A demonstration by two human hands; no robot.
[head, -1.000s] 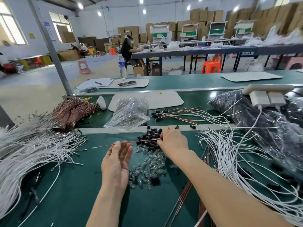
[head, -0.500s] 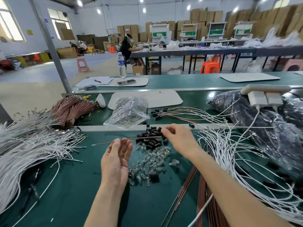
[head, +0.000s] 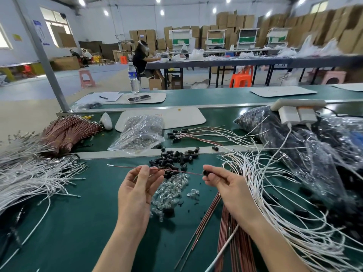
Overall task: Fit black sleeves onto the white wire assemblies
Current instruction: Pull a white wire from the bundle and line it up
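Note:
My left hand (head: 137, 191) is palm-up and pinches a thin red-brown wire (head: 125, 167) near its middle, the wire lying level above the green mat. My right hand (head: 225, 185) pinches a small black sleeve (head: 205, 172) at the wire's right end; the sleeve's mouth faces the wire tip. Just beyond the hands, a pile of loose black sleeves (head: 174, 158) lies on the mat. White wire assemblies spread in a heap at the right (head: 275, 193) and another at the left (head: 29, 173).
Clear small parts (head: 169, 191) lie between my hands. Red-brown wires (head: 235, 242) lie under my right forearm, and a bundle of them (head: 66, 130) sits far left. A clear bag (head: 139, 134), sleeved wires (head: 196, 132) and dark bags (head: 294, 144) sit behind.
My right hand has left the sleeve pile and moved right and nearer with a black sleeve in its fingers. My left hand keeps hold of the wire, raised a little.

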